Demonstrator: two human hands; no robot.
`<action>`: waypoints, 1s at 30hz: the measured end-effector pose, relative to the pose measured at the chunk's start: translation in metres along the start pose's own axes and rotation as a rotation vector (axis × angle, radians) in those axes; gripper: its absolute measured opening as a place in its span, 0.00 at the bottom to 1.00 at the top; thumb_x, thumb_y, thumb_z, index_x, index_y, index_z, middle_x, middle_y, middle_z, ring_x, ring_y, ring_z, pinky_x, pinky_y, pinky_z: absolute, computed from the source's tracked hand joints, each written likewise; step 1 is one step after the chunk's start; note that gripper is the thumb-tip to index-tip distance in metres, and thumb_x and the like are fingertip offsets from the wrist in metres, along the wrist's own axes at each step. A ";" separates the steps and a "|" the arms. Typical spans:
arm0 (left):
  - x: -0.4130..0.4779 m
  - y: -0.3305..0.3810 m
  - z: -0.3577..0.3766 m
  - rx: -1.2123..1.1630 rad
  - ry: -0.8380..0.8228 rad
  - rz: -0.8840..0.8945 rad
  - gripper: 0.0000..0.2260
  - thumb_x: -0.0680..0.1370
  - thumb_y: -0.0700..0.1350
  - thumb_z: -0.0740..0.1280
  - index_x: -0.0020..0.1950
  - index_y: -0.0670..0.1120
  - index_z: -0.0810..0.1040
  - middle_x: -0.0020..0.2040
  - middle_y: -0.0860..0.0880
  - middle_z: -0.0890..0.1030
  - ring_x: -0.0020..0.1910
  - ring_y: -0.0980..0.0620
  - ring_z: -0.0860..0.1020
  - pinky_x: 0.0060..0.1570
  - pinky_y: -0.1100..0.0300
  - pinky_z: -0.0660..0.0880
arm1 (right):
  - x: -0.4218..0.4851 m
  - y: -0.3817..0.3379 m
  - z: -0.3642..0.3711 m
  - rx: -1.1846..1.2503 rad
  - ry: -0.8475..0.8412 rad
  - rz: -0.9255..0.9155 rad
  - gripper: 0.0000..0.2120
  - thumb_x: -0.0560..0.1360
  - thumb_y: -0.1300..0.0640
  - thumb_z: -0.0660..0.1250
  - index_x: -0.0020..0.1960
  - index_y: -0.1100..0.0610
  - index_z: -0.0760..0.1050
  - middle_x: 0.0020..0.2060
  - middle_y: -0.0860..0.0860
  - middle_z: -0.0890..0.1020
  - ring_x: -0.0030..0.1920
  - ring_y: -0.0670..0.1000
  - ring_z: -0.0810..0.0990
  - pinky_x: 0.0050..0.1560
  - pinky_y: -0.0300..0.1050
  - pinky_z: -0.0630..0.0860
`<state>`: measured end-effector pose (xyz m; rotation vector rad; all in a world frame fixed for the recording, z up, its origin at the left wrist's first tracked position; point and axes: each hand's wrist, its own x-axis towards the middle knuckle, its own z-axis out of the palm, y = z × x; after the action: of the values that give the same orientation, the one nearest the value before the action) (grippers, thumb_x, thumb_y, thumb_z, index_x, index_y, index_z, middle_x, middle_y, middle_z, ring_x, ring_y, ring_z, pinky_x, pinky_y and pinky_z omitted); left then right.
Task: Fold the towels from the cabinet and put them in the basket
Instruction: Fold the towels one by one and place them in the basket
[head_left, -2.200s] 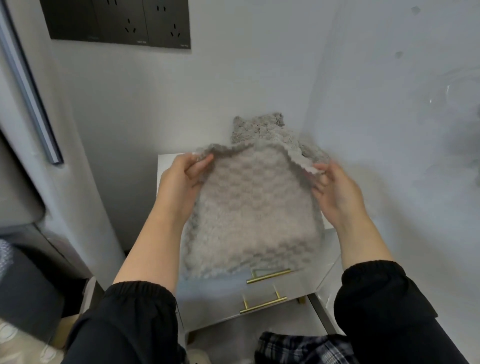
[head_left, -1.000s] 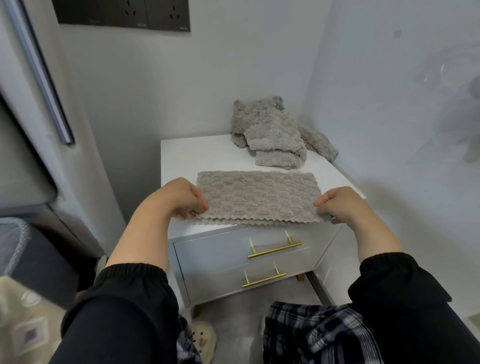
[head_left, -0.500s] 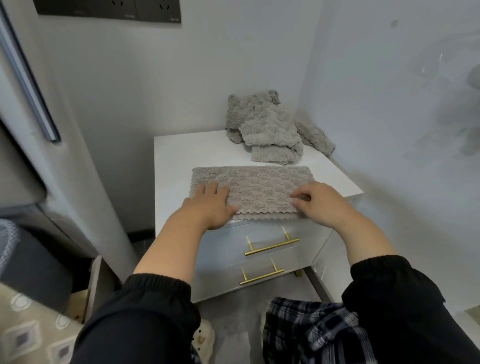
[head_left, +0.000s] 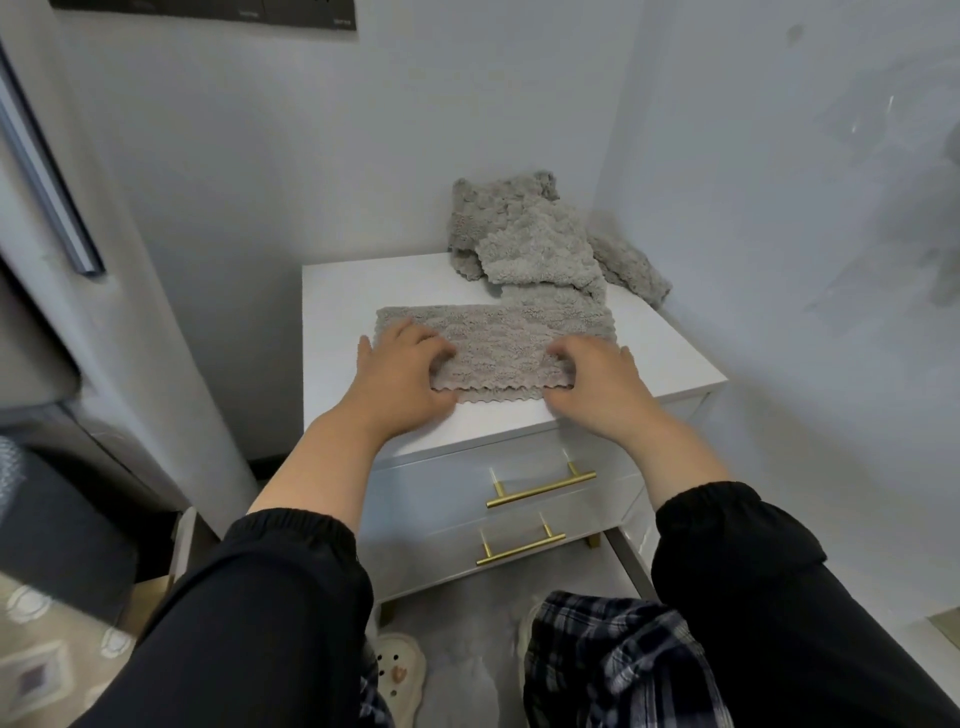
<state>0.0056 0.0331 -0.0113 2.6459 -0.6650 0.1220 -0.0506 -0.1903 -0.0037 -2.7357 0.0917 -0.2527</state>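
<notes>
A grey textured towel, folded into a long strip, lies flat on the white cabinet top. My left hand is on its left end and my right hand is on its right end. On both hands the fingers curl on top of the cloth and the thumbs sit at its near scalloped edge, pinching it. A loose pile of more grey towels sits at the back right corner of the cabinet, against the wall. I see no basket.
The cabinet has two closed drawers with gold handles below my hands. White walls close in behind and to the right. A grey door or panel stands at the left, with dark and patterned fabric beneath it.
The towel was held up in the air, then laid as a folded strip on the cabinet. My hands pressed it flat; now their fingers curl on its two ends.
</notes>
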 end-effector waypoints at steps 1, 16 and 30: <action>0.000 0.001 -0.001 -0.009 0.039 0.041 0.20 0.71 0.48 0.70 0.63 0.51 0.75 0.64 0.50 0.72 0.69 0.48 0.63 0.69 0.44 0.58 | 0.001 -0.001 0.002 0.023 0.027 -0.028 0.18 0.69 0.57 0.69 0.59 0.54 0.75 0.52 0.50 0.78 0.57 0.53 0.75 0.63 0.53 0.68; -0.008 0.020 -0.021 -0.022 0.074 0.113 0.09 0.70 0.34 0.64 0.43 0.46 0.81 0.40 0.53 0.73 0.41 0.52 0.71 0.39 0.60 0.66 | -0.004 -0.010 -0.019 0.077 0.065 -0.018 0.07 0.69 0.63 0.71 0.36 0.54 0.77 0.37 0.48 0.78 0.41 0.49 0.76 0.43 0.43 0.73; -0.005 0.031 -0.005 -0.052 0.023 0.134 0.10 0.79 0.50 0.64 0.55 0.49 0.80 0.55 0.47 0.78 0.58 0.47 0.72 0.57 0.54 0.69 | -0.014 0.041 -0.044 -0.059 0.116 0.446 0.14 0.75 0.60 0.60 0.31 0.63 0.71 0.29 0.55 0.74 0.34 0.56 0.72 0.31 0.42 0.63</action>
<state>-0.0131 0.0124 0.0041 2.5451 -0.8269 0.1712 -0.0742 -0.2430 0.0183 -2.6655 0.7393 -0.2823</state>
